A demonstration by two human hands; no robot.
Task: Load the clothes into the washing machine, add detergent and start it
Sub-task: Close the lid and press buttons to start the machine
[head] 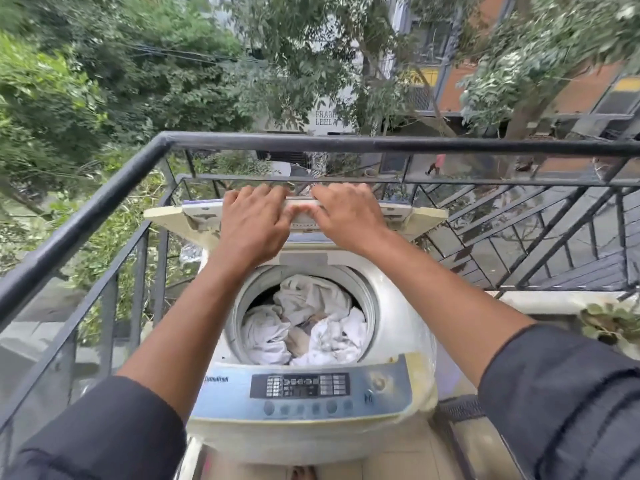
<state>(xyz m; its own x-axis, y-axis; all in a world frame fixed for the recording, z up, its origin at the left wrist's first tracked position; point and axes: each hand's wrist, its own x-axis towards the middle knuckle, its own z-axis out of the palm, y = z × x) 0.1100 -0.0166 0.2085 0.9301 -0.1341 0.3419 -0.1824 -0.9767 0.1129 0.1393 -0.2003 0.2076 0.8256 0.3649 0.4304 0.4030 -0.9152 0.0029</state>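
Your left hand (251, 223) and right hand (348, 216) both grip the top edge of the raised lid (304, 216), a stiff, light, hinged panel, while the soft clothes (304, 327) lie below your hands in the drum (370, 306).

Control panel (300, 385) labels too blurred to read; washing machine (398, 327) base cut off by bottom edge.
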